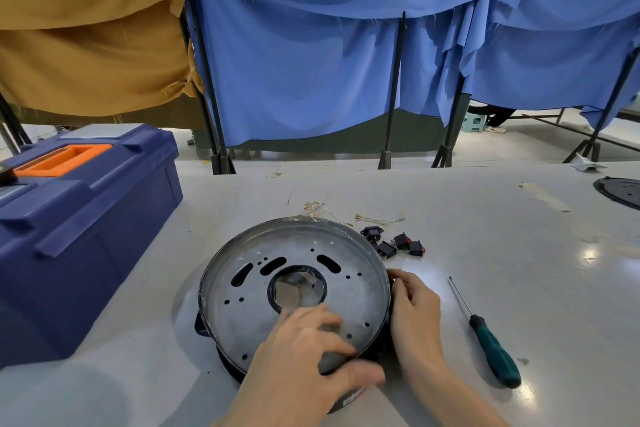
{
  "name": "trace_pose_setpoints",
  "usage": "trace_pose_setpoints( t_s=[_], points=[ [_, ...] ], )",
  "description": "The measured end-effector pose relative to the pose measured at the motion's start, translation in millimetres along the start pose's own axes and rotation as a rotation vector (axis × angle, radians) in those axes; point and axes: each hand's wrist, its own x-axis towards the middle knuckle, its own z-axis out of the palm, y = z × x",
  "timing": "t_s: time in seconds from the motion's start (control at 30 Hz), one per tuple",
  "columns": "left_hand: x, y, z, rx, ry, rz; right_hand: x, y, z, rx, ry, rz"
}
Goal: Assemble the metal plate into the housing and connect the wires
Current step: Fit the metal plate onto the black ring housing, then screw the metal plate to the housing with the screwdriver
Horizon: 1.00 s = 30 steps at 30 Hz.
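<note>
Close by, the left hand (304,350) grips the near rim of the round metal plate (353,291), fingers on top and thumb curled round the edge. The right hand (415,308) curls on the right side of the black housing (228,362) under the tilted plate. On the table (519,253), a green screwdriver (485,333) lies just right, with small black switches (398,244) and thin wires (318,206) farther back.
</note>
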Motion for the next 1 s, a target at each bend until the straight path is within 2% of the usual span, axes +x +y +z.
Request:
trace_pose_setpoints(
  t_s=[0.07, 0.27, 0.33, 0.57, 0.8, 0.9, 1.0],
  points=[
    [1, -2, 3, 0.021, -0.032, 0.078, 0, 0, 1, 0.019, 0.001, 0.014],
    [-1, 13, 5, 0.084, 0.105, 0.21, 0, -1, -1, 0.068, 0.0, 0.017],
    [-4, 23, 10, 0.15, 0.201, 0.257, 1, -1, -1, 0.117, 0.007, 0.035],
    [-2, 33, 11, 0.218, 0.221, 0.168, 13, -1, -7, 0.278, -0.109, 0.264],
    [6, 35, 18, 0.326, 0.165, 0.102, 15, -5, -13, 0.362, -0.237, 0.326],
    [11, 39, 22, 0.415, 0.116, 0.039, 10, -14, -16, 0.342, -0.329, 0.299],
    [17, 43, 24, 0.391, 0.075, 0.008, 4, -18, -16, 0.316, -0.384, 0.247]
  ],
)
